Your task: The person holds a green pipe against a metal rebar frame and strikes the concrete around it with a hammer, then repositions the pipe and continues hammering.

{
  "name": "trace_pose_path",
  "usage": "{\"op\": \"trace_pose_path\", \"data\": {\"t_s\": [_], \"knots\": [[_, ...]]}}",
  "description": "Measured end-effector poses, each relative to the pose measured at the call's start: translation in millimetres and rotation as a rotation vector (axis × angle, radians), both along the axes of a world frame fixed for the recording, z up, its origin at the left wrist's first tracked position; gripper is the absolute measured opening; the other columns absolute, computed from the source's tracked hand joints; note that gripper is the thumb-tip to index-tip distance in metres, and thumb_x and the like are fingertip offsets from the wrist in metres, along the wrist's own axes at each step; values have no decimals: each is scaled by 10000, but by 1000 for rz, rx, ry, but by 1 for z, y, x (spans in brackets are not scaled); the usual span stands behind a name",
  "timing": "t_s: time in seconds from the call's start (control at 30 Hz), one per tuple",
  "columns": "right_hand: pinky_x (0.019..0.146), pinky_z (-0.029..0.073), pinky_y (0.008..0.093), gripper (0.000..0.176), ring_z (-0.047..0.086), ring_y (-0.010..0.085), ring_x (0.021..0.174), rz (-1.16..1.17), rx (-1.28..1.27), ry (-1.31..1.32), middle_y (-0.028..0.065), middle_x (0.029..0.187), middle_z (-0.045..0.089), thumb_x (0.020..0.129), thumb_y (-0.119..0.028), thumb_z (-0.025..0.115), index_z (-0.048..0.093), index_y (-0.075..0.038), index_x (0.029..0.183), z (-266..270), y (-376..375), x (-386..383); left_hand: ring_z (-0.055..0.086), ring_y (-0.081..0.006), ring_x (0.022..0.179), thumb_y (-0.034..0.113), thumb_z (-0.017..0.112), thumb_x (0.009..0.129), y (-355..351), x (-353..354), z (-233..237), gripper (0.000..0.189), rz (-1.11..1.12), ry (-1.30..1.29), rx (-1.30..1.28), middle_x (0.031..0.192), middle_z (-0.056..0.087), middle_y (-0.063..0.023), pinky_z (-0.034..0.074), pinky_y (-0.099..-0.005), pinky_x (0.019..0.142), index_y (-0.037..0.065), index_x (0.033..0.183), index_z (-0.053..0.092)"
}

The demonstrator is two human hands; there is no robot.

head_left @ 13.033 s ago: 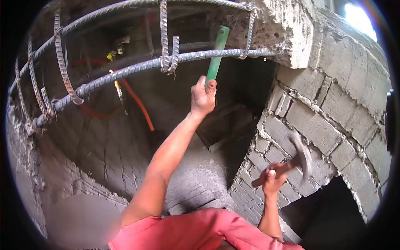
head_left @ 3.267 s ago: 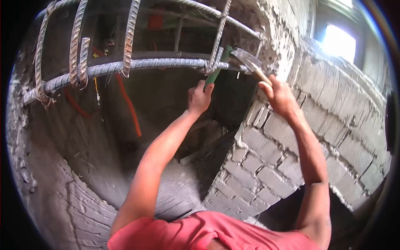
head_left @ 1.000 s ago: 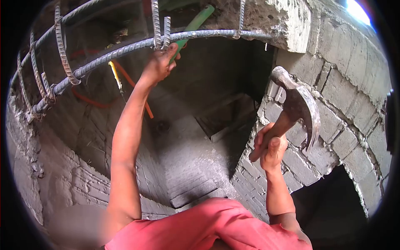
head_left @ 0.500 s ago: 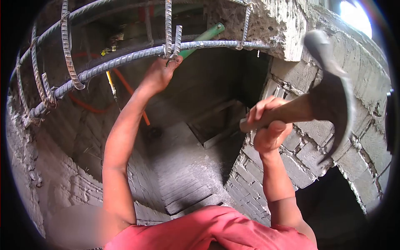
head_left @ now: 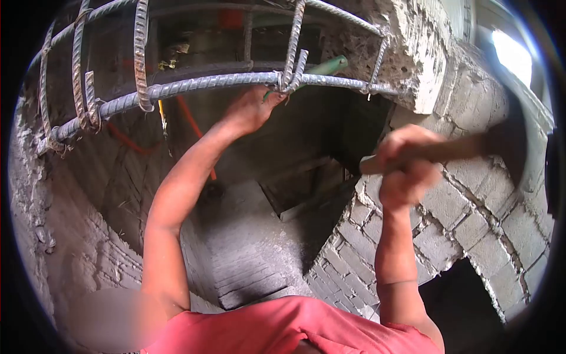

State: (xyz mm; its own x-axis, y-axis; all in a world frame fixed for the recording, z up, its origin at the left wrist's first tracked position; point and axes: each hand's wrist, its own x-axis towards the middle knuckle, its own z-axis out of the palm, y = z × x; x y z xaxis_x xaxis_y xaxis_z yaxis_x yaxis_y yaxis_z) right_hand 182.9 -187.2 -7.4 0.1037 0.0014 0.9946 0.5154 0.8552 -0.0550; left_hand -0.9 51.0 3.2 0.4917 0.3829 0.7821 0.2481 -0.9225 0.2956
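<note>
My left hand [head_left: 252, 110] is closed around a green rod [head_left: 330, 66], just under the rebar cage. The rod slants up to the right behind the lower rebar [head_left: 200, 82], its free end close to rough broken concrete [head_left: 407, 59]; the end near my palm is mostly hidden. On the right, my right hand [head_left: 411, 167] grips the wooden handle of a claw hammer [head_left: 460, 147]. Motion blurs the hammer's head, which is raised at the far right in front of the block wall. A gap separates the hammer from the rod.
Vertical rebar pieces [head_left: 141, 53] cross the bars overhead. A block wall [head_left: 466, 224] with a dark opening [head_left: 463, 292] rises on the right. Below lies a grey concrete surface [head_left: 242, 236]. An orange tube [head_left: 191, 121] and a yellow strip [head_left: 163, 118] hang behind my left arm.
The view has shifted, so the rebar sits further right. My right hand and the hammer have swung right and blurred. My left hand stays on the rod beneath the rebar.
</note>
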Motion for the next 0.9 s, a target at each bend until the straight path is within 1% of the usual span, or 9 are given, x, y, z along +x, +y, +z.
{"op": "trace_pose_path", "data": {"t_s": [0.13,0.17,0.27,0.43,0.53,0.6,0.63,0.7,0.9], "knots": [[504,452,295,626,503,179,571,292,375,-26,40,645,493,902,-698,481,484,-74,853,12,7,-8,628,-428,827,582,426,970,-8,-5,5,595,119,37,40,791,654,-218,453,-466,779,38,964,667],[490,445,289,610,499,162,554,-3,189,-41,34,639,486,907,-692,481,488,-83,867,-7,32,25,533,-400,1205,448,465,995,-25,-11,19,435,191,226,-153,1260,612,-181,424,-458,991,128,1250,615],[447,416,263,512,486,105,503,-174,-787,167,12,632,484,974,-589,461,499,-85,892,-20,41,36,519,-398,1225,462,470,992,-24,-12,20,454,122,219,-145,1280,599,-188,413,-467,1004,128,1267,605],[428,399,224,380,479,96,497,-45,-134,180,29,654,508,1008,-397,465,514,-29,926,0,7,2,497,-407,1248,461,467,996,-7,-10,13,481,131,235,-115,1308,575,-208,401,-468,1027,107,1302,577],[550,501,352,752,497,169,560,273,379,-139,49,765,524,817,-805,433,511,-94,1049,31,-18,-18,494,-421,1246,451,472,998,-9,-11,19,489,180,230,-53,1310,567,-226,397,-475,1035,78,1297,573],[557,503,343,695,501,170,555,273,434,-170,33,730,526,879,-750,433,525,-74,1010,22,2,-11,495,-418,1245,446,485,993,-22,-16,27,494,220,310,-113,1303,569,-229,397,-478,1034,67,1300,565],[578,486,356,573,526,213,565,-469,295,-256,61,746,560,925,-657,485,521,-87,873,8,16,15,495,-418,1245,446,485,993,-20,-15,25,494,212,312,-114,1303,569,-229,397,-478,1034,67,1300,565],[553,421,359,460,493,203,568,-475,-710,117,82,629,506,1000,-463,503,515,-39,822,-33,54,48,498,-416,1242,437,497,988,-12,-12,24,491,175,261,-85,1291,573,-235,400,-475,1029,62,1299,564],[475,438,262,519,468,110,518,-98,-186,131,16,670,477,955,-611,471,481,-92,945,7,-4,2,529,-421,1176,420,467,983,-8,-12,23,459,213,279,-33,1229,582,-259,410,-488,985,59,1225,615]]}}
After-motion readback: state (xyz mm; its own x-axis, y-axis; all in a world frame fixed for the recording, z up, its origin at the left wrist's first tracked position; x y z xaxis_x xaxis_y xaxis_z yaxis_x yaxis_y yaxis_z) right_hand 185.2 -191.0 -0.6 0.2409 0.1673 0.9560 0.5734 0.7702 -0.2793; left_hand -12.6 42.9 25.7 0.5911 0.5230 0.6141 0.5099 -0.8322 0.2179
